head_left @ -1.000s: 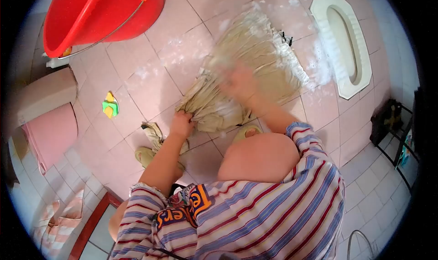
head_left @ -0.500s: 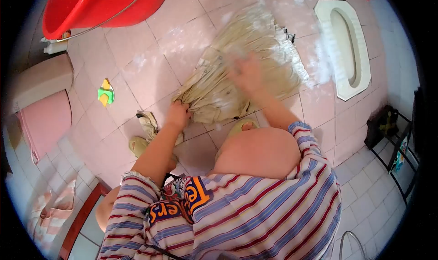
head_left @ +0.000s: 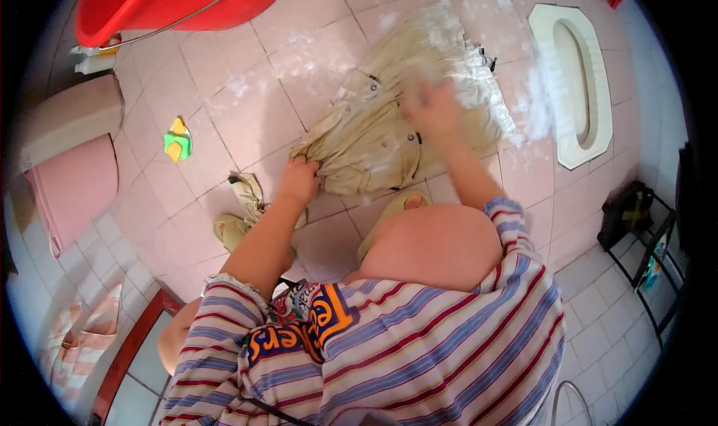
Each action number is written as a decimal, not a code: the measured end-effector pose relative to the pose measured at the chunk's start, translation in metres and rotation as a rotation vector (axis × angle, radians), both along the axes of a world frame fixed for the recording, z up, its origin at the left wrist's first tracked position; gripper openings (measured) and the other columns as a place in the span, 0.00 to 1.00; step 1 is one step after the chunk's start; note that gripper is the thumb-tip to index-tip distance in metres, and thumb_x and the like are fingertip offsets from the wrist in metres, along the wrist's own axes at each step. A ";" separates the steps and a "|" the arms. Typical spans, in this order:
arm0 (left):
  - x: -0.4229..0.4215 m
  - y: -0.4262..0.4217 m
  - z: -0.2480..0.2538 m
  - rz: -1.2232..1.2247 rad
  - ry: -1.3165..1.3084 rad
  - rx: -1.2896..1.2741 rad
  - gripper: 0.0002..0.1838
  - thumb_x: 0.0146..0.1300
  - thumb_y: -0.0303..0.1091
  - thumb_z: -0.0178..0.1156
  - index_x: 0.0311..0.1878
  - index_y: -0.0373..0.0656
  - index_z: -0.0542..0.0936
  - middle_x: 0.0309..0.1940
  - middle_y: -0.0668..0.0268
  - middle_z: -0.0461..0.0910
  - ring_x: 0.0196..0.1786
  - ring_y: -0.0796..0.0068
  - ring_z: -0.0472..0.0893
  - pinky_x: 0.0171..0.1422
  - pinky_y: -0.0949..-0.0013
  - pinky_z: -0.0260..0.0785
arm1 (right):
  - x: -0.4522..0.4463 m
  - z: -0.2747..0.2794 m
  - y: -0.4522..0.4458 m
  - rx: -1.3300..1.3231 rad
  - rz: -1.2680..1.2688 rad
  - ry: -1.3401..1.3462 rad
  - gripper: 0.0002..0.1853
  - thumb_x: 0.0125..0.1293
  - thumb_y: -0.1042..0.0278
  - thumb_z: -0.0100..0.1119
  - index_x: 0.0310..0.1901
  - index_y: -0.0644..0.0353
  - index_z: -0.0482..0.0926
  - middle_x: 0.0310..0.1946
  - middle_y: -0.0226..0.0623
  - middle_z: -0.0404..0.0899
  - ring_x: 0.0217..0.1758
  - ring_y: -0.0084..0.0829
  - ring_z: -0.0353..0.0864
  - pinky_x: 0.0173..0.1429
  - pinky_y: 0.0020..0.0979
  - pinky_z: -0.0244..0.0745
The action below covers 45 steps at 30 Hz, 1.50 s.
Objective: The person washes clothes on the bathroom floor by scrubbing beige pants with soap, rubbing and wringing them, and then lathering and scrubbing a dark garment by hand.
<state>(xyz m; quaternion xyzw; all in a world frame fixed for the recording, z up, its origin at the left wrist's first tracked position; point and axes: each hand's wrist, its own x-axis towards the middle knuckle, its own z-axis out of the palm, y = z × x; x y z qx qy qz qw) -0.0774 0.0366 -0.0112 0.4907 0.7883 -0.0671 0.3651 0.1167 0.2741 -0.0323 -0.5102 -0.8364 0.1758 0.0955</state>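
A wet khaki garment (head_left: 374, 142) with snaps and a white lining lies spread on the pink tiled floor, foam around it. My left hand (head_left: 301, 181) is closed on its gathered left edge. Over the upper middle of the cloth, my right hand (head_left: 434, 108) is blurred by motion; something pale and smeared shows at its fingertips, too unclear to name. Part of the cloth (head_left: 247, 194) trails on the floor beside my left slipper (head_left: 230, 231).
A red bucket (head_left: 187, 11) stands at the upper left, bottles beside it. A green and yellow object (head_left: 178, 139) lies on the floor. The squat toilet (head_left: 572, 86) is at the right, a black rack (head_left: 651, 254) at the lower right.
My right hand has moved up and to the right over the cloth. My left hand keeps its hold on the edge. The garment's snaps show more clearly, and the view has shifted.
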 end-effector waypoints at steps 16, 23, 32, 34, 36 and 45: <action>0.003 -0.003 -0.004 0.019 -0.016 0.043 0.13 0.51 0.33 0.64 0.41 0.42 0.80 0.41 0.50 0.74 0.50 0.47 0.72 0.54 0.52 0.67 | -0.001 -0.020 -0.006 -0.134 0.123 -0.008 0.24 0.54 0.51 0.63 0.55 0.37 0.78 0.36 0.45 0.76 0.41 0.44 0.77 0.43 0.46 0.74; -0.003 -0.007 -0.008 -0.051 -0.011 -0.011 0.14 0.52 0.33 0.63 0.43 0.44 0.80 0.42 0.50 0.73 0.49 0.47 0.72 0.54 0.53 0.67 | 0.051 -0.037 0.015 -0.126 0.394 -0.099 0.20 0.55 0.58 0.63 0.53 0.36 0.80 0.31 0.44 0.75 0.35 0.43 0.74 0.37 0.41 0.70; 0.003 -0.002 -0.003 0.036 -0.004 -0.079 0.14 0.54 0.35 0.63 0.45 0.47 0.80 0.47 0.53 0.73 0.54 0.52 0.71 0.56 0.55 0.69 | 0.019 -0.017 -0.013 -0.079 0.204 0.173 0.30 0.54 0.46 0.61 0.61 0.38 0.73 0.39 0.48 0.75 0.40 0.46 0.73 0.46 0.46 0.68; -0.001 -0.008 -0.008 0.022 -0.007 -0.077 0.14 0.55 0.35 0.62 0.45 0.46 0.80 0.47 0.53 0.72 0.55 0.52 0.71 0.57 0.55 0.69 | -0.015 0.013 -0.078 -0.152 0.603 0.132 0.29 0.53 0.50 0.62 0.60 0.36 0.73 0.41 0.47 0.76 0.50 0.47 0.75 0.51 0.43 0.73; -0.001 0.001 -0.009 -0.002 -0.010 -0.042 0.14 0.55 0.36 0.62 0.45 0.45 0.80 0.48 0.53 0.72 0.55 0.51 0.70 0.57 0.55 0.69 | -0.011 -0.015 -0.092 -0.167 0.611 0.071 0.27 0.53 0.49 0.62 0.58 0.37 0.75 0.40 0.47 0.76 0.48 0.46 0.76 0.50 0.43 0.73; -0.002 -0.003 -0.002 -0.072 0.020 -0.048 0.15 0.55 0.39 0.62 0.45 0.44 0.79 0.44 0.48 0.73 0.52 0.47 0.72 0.55 0.54 0.68 | 0.093 -0.023 0.039 0.212 -0.123 -0.012 0.27 0.57 0.47 0.60 0.60 0.34 0.73 0.32 0.50 0.72 0.35 0.48 0.73 0.38 0.45 0.70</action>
